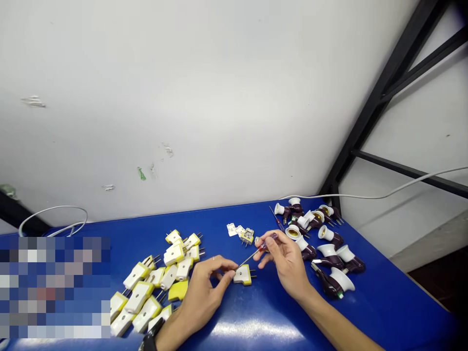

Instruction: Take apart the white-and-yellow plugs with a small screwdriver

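My right hand (287, 265) grips a screwdriver (251, 256) by its purplish-red handle, with the metal shaft slanting down to the left. The tip of that shaft reaches the fingertips of my left hand (208, 290), whose thumb and forefinger are pinched together. Whatever lies between those fingertips is too small to make out. Just right of them, a white and yellow electrical plug (241, 275) lies on the blue table, its prongs toward the right. Beyond my hands sit an opened plug half (247, 235) and small white plug pieces (231, 229).
Many white and yellow plugs (139, 296) are heaped on the left. Several white and maroon lamp sockets (331, 256) cover the right side. Another screwdriver (277, 219) lies beside them. A black metal frame (365, 114) and a white cable (380, 197) stand behind the blue table (387, 292).
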`<state>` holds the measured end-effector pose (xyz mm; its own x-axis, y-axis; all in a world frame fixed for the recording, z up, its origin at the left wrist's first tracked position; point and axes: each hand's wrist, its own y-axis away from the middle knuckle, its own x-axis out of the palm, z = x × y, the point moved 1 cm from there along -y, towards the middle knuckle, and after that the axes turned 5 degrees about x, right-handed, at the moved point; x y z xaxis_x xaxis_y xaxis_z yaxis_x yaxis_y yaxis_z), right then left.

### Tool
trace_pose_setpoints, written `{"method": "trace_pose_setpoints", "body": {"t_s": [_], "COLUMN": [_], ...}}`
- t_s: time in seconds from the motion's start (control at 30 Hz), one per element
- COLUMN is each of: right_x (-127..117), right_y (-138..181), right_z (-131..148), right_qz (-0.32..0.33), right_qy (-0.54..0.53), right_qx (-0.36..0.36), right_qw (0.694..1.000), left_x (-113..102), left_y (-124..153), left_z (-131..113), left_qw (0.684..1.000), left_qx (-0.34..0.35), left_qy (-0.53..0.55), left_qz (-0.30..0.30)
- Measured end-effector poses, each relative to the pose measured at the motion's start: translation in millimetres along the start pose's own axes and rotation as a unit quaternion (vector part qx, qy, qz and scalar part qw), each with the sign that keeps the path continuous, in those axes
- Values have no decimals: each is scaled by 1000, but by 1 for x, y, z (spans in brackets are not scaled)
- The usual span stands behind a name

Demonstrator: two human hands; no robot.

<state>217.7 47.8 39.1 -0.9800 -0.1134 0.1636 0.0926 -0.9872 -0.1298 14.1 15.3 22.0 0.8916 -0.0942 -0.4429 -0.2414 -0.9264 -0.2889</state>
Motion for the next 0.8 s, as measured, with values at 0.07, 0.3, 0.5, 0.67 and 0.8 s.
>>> {"method": "trace_pose_setpoints", "body": {"t_s": [0.07,0.3,0.5,0.67,0.8], "right_x": [2,5,2,5,9], "right_y": [2,10,11,10,9], "right_z": [1,-2,1,1,2], "right_qz": [-1,20,32,53,71], "right_qy": [11,55,148,203,261], "right_qx": [-9,-44,-82,-97,-142], "right_qw": [1000,997,985,973,952], "left_x": [2,9,18,21,20], "left_y": [1,3,-2,-4,-3], "left_z": [2,11,11,8,9], "left_qw": [999,992,986,980,979], "left_qx": [34,74,101,80,90], "left_qy": [-32,-96,-135,-179,-181], "left_qz": [-12,-22,1,30,33]}}
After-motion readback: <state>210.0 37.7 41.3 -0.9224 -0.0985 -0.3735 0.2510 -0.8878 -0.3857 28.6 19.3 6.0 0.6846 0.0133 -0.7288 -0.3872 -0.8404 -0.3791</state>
